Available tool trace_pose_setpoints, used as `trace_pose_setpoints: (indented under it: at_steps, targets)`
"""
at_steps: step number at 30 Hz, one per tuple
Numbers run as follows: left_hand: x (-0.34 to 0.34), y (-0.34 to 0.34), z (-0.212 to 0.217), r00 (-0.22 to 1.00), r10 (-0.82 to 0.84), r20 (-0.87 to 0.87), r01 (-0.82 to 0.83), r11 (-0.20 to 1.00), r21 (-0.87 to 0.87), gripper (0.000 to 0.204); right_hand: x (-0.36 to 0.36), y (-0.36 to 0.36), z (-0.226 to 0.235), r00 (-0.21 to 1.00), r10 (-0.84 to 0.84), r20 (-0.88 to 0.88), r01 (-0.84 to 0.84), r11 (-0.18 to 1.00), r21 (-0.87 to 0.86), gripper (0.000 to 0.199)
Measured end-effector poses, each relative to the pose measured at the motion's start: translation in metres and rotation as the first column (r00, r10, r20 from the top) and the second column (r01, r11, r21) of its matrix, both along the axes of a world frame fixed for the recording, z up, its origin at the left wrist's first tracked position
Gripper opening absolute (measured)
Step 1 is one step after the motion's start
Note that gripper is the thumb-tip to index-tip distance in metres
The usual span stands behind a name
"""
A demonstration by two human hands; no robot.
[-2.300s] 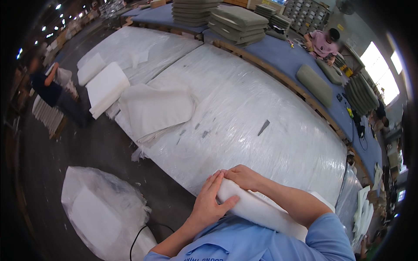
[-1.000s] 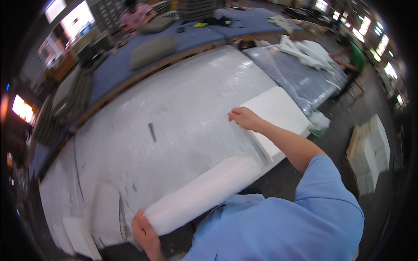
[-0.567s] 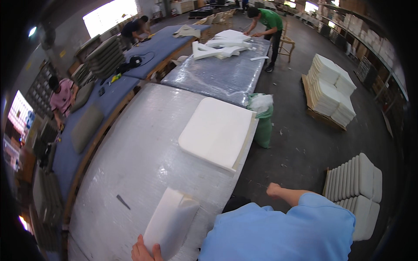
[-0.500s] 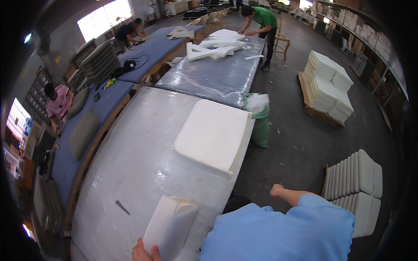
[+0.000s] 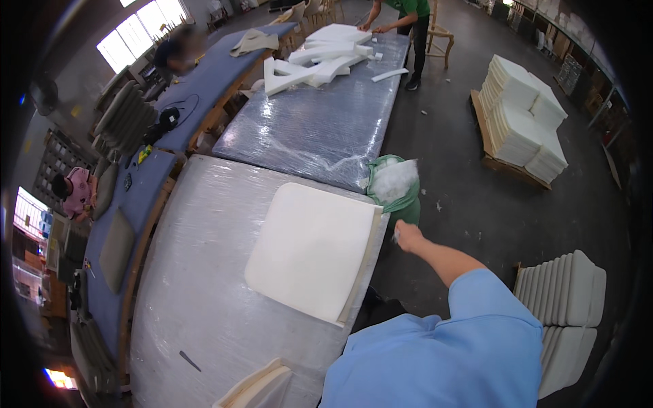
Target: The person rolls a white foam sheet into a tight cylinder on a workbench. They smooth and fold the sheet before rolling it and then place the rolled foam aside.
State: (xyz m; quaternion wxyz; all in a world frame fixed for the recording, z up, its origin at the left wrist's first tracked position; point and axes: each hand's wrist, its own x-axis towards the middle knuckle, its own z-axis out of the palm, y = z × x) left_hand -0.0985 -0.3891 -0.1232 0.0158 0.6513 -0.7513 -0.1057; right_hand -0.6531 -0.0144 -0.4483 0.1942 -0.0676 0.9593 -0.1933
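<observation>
My right hand (image 5: 409, 237) is stretched out past the table's right edge, just below a green sack (image 5: 410, 212) with its mouth folded back. White fluffy fibre stuffing (image 5: 396, 182) bulges from the sack. The fingers are closed, and a small white tuft, apparently of the same stuffing, shows at them. My left hand is out of sight. At the lower edge of the picture lies a white cover (image 5: 262, 387), its opening gaping. A flat white cushion pad (image 5: 313, 248) with rounded corners rests on the plastic-covered table (image 5: 197, 272).
A dark thin strip (image 5: 190, 361) lies on the table. White foam offcuts (image 5: 320, 58) are heaped on the far table, where a person in green (image 5: 411, 13) works. Stacked white pads (image 5: 520, 122) and grey cushions (image 5: 564, 292) stand to the right. Two people are at the blue tables (image 5: 146, 183).
My right hand has moved forward and left to beside the sack, with a white tuft now at its fingers. The view has shifted, and my left hand has dropped out of it.
</observation>
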Motion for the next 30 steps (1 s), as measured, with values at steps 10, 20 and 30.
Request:
trace_pose_setpoints:
  at_steps: [10,20,30]
  targets:
    - [-0.008,-0.002,-0.032,0.987,0.127,-0.1,-0.133,0.989,-0.058,0.051,-0.151,-0.025,-0.044,0.975,0.19,-0.115,-0.161,0.961,0.224,0.029]
    - [-0.009,0.012,-0.057,0.966,-0.117,-0.232,0.046,0.955,-0.292,0.039,-0.192,-0.027,-0.095,0.909,0.417,0.011,-0.4,0.862,0.311,0.024]
    - [0.018,0.053,-0.033,0.988,0.067,-0.14,-0.119,0.907,-0.404,0.03,-0.198,-0.025,-0.109,0.782,0.523,0.339,-0.616,0.732,0.292,0.036]
